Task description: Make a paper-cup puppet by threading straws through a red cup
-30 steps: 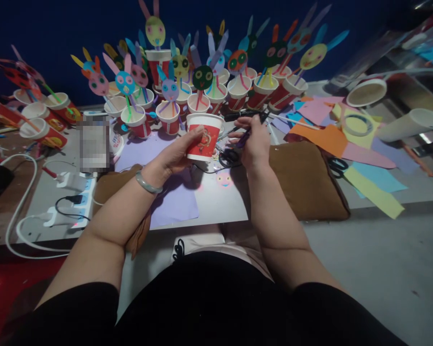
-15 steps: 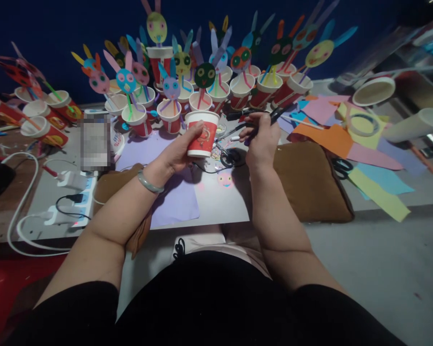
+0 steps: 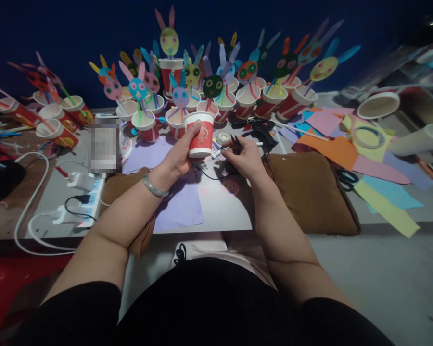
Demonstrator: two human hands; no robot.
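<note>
My left hand [image 3: 182, 151] is wrapped round a red and white paper cup [image 3: 201, 137], thumb on its front, held nearly upright above the table. To its right, my right hand [image 3: 244, 156] is closed in a pinch low over small craft bits. A dark pointed piece [image 3: 235, 142] shows at its fingers; what it grips is mostly hidden. Behind that hand lies a black tool resembling a glue gun [image 3: 254, 127]. A pink paper face [image 3: 231, 186] lies in shadow on the white surface, left of my right wrist. A roll of tape [image 3: 222, 138] sits between the hands.
Several red paper cups with paper rabbit heads [image 3: 180, 98] stand along the back. A power strip [image 3: 90, 204] with cables is at left, near a purple sheet [image 3: 180, 202]. Brown cushion [image 3: 306, 192], black-handled scissors [image 3: 346, 180] and coloured paper [image 3: 334, 149] lie at right.
My right hand has left the black glue-gun-like tool, now lying on the table, and moved left and down to the small bits. My left hand still holds the cup. The view has shifted slightly.
</note>
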